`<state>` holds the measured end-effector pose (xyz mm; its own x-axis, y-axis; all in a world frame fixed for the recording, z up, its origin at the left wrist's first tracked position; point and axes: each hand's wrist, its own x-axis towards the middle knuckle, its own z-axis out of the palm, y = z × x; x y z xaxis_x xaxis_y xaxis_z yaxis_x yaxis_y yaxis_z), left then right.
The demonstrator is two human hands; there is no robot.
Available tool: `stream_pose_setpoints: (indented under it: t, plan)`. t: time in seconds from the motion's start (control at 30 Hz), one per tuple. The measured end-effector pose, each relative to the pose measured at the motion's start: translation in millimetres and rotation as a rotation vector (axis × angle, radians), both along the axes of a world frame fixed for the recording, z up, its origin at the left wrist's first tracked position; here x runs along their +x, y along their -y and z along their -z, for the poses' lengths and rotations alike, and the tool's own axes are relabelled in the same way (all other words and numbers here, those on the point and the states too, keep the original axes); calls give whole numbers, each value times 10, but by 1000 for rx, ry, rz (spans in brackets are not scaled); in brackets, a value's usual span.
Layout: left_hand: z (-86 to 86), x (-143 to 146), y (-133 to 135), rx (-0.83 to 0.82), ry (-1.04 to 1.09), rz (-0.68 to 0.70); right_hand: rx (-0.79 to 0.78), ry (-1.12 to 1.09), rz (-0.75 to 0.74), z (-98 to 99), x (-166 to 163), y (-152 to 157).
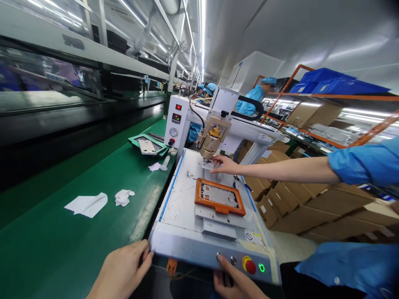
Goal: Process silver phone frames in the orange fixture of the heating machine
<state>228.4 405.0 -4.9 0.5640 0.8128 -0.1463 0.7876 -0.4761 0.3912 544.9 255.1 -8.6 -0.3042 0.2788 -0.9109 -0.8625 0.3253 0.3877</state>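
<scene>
A white benchtop machine (174,241) with a brass-coloured head (211,143) stands before me. My left hand (124,265) is loosely curled at its front left corner; I see nothing between the fingers. The thumb of my right hand (233,278) rests on a silver button (218,255) on the front panel, while its other fingers curl under the panel's lower edge. On the machine's bed lies an orange frame fixture (218,209) with a flat grey phone-like part (220,195) in it. Another person's hand (226,165), from the right, reaches under the head's tip.
A red emergency stop button (250,266) and a green-lit button (262,268) are on the panel. Left, the green bench (46,245) bears white paper (89,205), crumpled paper (123,197) and a green fixture (134,141) with a phone part. Cardboard boxes (311,207) stand right.
</scene>
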Motion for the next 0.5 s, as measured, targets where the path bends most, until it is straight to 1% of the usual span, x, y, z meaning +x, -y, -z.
stream_pose_setpoints:
  t: [0.13, 0.33, 0.5]
  plan:
    - [-16, 0, 2, 2, -7, -7, -9, -29, 55, 24, 12, 18]
    - [-51, -2, 9, -3, 2, -14, 18, -63, 183, 68, 32, 89]
    - [-69, 0, 15, 8, 2, -9, 22, -95, 204, 52, 37, 98]
